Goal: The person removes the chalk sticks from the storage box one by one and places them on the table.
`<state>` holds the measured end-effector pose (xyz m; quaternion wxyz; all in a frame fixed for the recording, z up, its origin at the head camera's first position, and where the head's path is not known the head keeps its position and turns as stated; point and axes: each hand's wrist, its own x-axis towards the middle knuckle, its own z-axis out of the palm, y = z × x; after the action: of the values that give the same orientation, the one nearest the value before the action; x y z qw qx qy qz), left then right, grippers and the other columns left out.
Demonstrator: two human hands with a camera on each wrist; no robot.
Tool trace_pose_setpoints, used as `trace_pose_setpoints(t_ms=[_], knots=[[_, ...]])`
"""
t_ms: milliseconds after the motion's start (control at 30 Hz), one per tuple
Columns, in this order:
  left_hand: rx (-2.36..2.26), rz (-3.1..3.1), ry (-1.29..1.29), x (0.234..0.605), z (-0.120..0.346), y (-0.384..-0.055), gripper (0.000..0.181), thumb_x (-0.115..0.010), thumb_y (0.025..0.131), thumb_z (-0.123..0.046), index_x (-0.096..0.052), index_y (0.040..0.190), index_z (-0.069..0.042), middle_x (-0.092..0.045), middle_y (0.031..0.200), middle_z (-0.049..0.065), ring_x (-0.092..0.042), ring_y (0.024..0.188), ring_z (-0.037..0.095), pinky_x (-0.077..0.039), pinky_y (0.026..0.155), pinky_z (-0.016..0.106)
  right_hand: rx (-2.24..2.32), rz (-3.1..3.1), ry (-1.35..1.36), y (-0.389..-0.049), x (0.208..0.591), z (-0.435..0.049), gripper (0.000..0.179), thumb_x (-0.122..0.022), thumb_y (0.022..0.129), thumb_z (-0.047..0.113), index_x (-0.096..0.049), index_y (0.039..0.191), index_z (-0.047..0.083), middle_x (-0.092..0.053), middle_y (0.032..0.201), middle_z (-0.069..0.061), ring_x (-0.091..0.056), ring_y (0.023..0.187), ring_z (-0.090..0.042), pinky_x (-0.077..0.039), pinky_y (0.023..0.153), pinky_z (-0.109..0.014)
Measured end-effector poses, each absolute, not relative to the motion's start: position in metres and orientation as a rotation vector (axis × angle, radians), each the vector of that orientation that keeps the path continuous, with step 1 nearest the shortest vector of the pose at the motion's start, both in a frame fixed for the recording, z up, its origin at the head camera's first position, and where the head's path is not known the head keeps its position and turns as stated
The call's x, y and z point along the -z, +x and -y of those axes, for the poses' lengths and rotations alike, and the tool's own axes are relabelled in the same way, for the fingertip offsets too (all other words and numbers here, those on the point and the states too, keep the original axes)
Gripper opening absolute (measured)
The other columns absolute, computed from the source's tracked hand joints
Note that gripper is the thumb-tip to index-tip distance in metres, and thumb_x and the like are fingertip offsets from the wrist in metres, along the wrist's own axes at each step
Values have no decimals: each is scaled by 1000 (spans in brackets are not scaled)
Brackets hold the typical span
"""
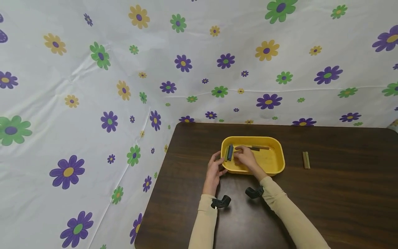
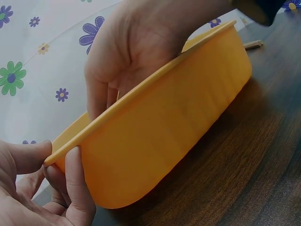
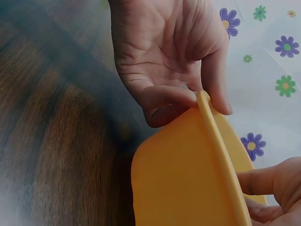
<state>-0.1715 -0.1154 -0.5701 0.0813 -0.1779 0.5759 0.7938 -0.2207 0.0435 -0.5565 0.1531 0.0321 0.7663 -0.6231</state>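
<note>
While the left hand (image 1: 214,172) pinches the left end of a yellow tray (image 1: 269,162) on a dark table (image 1: 351,193), the right hand (image 1: 246,157) dips inside, beside blue sticks (image 1: 230,152). Whether it grips anything is hidden.

Dim, soft light — a pale sheen on the tabletop (image 1: 238,221) (the wrist views look murkier).

a yellow, rounded-rectangular plastic tray (image 1: 275,162) stands upright on the table (image 1: 183,173), the rim at its left end pinched by the left hand (image 1: 213,170). inside that end, slim blue sticks (image 1: 230,152) lie beside 1 slim olive-green stick (image 1: 226,154), near the right hand (image 1: 246,158).
</note>
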Motion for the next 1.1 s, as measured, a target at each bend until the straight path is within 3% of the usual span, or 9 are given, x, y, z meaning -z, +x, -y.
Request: trace_pose_setpoints(t_ms=[233,667,1100], knots=[[-2377,-1718,-538,570,114,-171,41,-60,106,-16,-56,146,-11,-65,119,22,-66,79,13,-54,61,23,1828,-2147,154,-226,559,-35,54,-58,103,3,-39,150,-12,-50,142,-36,-57,125,-48,-57,92,-49],[-2374,-1733,-558,570,113,-172,40,-61,105,-16,-58,144,-12,-62,115,18,-65,83,17,-54,59,23,1824,-2133,192,-231,561,-22,55,-58,103,5,-38,152,-10,-50,143,-35,-57,125,-47,-55,96,-50],[-2374,-1735,-555,571,114,-173,41,-63,103,-16,-59,144,-12,-62,110,13,-64,81,16,-54,59,23,1780,-2197,163,-239,570,-17,53,-59,100,-5,-40,149,-11,-56,131,-36,-65,109,-47,-61,71,-33]])
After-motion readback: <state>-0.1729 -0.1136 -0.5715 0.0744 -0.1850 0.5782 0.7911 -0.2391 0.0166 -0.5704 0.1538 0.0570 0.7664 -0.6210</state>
